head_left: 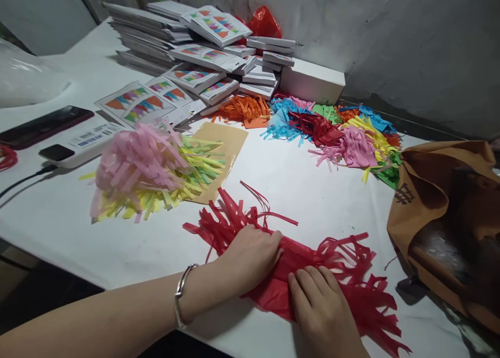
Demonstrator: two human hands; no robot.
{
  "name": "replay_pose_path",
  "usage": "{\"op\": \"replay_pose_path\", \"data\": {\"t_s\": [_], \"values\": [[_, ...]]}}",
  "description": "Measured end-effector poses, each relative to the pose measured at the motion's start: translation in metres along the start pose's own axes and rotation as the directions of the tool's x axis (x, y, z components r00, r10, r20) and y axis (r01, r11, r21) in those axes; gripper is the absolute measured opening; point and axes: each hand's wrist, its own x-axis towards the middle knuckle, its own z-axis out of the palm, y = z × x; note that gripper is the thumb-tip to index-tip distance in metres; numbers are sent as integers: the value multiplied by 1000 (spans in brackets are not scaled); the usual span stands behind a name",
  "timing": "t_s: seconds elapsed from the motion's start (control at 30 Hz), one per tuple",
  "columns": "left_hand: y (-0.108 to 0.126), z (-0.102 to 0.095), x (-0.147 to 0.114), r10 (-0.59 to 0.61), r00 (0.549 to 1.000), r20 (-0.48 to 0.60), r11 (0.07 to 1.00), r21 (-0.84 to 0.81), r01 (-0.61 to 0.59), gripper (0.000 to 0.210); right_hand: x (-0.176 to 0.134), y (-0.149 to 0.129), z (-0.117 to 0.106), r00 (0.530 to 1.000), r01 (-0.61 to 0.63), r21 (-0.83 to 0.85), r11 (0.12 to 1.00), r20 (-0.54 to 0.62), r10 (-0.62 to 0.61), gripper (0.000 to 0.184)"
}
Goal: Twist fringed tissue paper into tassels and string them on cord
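Note:
A sheet of red tissue paper (282, 290) with fringed strips at both ends lies across the table in front of me. My left hand (252, 256), with a silver bangle at the wrist, is closed on its middle, fingers curled over the upper edge. Lower and to the right, my right hand (324, 306) has its fingers bent together against the same paper; its thumb is hidden. Loose thin red strips stick out above the left fringe. Left of my hands, pink fringed tissue paper (136, 160) rests over yellow and green fringe (199, 163).
A tan envelope (230, 144) lies under the yellow-green fringe. Colourful tassels (320, 129) line the back, near stacked printed packets (211, 59) and a white box (312, 82). A brown bag (422, 191) stands right. A phone (47, 124) and a white device (84, 139) with a cable lie left.

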Motion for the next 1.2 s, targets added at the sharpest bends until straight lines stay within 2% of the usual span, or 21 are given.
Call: {"op": "replay_pose_path", "data": {"t_s": [0.07, 0.13, 0.2, 0.3, 0.47, 0.53, 0.6, 0.73, 0.83, 0.9, 0.97, 1.07, 1.13, 1.2], "values": [[-2, -5, -5, 90, 986, -138, 996, -2, -91, 8, 0, 0, 3, 999, -47, 45, 998, -7, 47, 30], [-5, -10, -10, 255, 936, -242, 966, 28, -256, 3, 2, 1, 1, 992, -125, 137, 983, -2, 127, 25], [-8, -11, -15, 403, 883, -240, 914, 70, -399, 5, 5, 2, -3, 983, -180, 231, 956, 7, 184, 20], [-13, -6, -21, 479, 857, -189, 877, 75, -474, 15, 5, 1, -4, 984, -177, 218, 960, 4, 180, 16], [-13, 6, -32, 405, 890, -208, 909, -16, -417, 15, -13, 5, 2, 997, -74, 72, 995, -4, 74, 33], [-13, 9, -36, 345, 910, -229, 931, -43, -363, 11, -18, 9, 0, 993, -110, 80, 991, 49, 107, 27], [-12, 9, -36, 247, 939, -237, 960, -69, -270, 16, -19, 12, -2, 981, -170, 70, 983, 110, 162, 21], [-8, 5, -26, 64, 979, -192, 997, -19, -69, 25, -10, 13, 0, 932, -315, -73, 946, 165, 323, 30], [-3, 5, -17, 12, 988, -154, 998, 57, -3, 22, -2, 13, 3, 907, -348, -197, 917, 176, 382, 35], [-1, 7, -15, 3, 988, -152, 997, 75, 9, 20, 2, 13, 2, 908, -333, -251, 909, 174, 380, 30], [-1, 9, -15, 2, 987, -163, 997, 77, 11, 18, 5, 12, -1, 930, -310, -215, 926, 134, 343, 20], [-2, 9, -18, 32, 978, -208, 998, 67, -19, 9, 7, 8, -2, 972, -222, 33, 974, 89, 218, 22], [-4, 6, -21, 100, 964, -246, 995, 22, -98, 5, 8, 6, 0, 984, -171, 150, 974, 72, 162, 28], [-6, 2, -23, 194, 944, -266, 977, -31, -210, 7, 9, 4, 2, 982, -188, 195, 963, 53, 181, 28]]}}
